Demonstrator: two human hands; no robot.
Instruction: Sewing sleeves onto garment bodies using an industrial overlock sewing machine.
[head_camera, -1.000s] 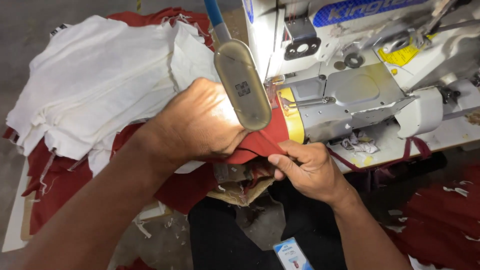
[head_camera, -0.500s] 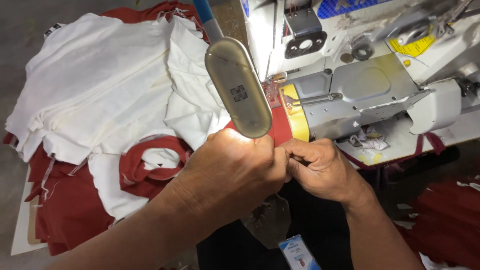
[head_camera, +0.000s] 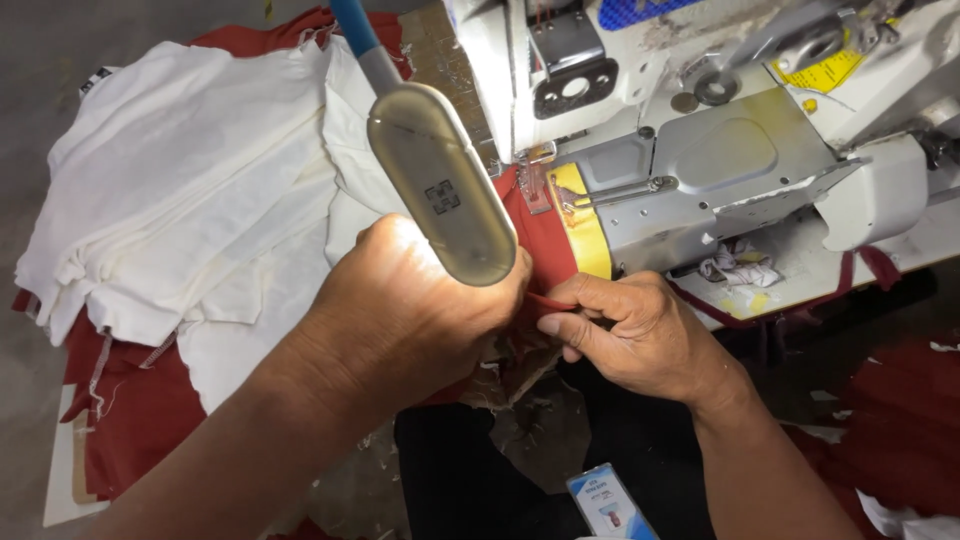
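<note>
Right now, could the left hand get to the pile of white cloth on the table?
Probably yes. The left hand holds the red fabric at the sewing machine, and the white cloth pile lies just beside it with nothing between.

White fabric pile (head_camera: 190, 200), oval lamp (head_camera: 440, 195) on blue stalk, card badge (head_camera: 605, 500) below.

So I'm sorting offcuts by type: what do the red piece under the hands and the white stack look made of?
Red piece: soft matte fabric, seemingly knit; it folds limply in both hands. White stack: similar matte cloth, probably cotton-like, with creases and soft raw edges. Exact fibre can't be told.
</note>
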